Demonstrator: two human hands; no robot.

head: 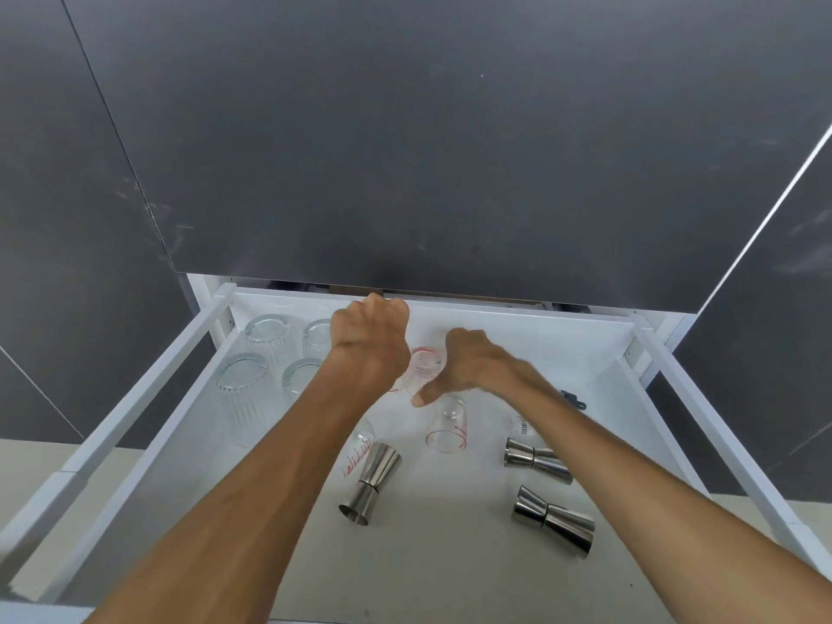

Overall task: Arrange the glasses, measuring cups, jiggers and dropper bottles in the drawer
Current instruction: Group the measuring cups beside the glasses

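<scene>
The ribbed glasses [263, 353] stand neat, but jiggers [371, 481] lie around; the left hand [369, 337] is a fist, and the right hand [472, 362] grips a measuring cup [423, 367].

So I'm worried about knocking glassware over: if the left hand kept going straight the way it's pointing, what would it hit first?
Probably the drawer's back wall. The left hand reaches toward the rear, knuckles already near the wall's top edge, with nothing visible between. The ribbed glasses stand off to its left, out of line. Depth is hard to judge.
</scene>
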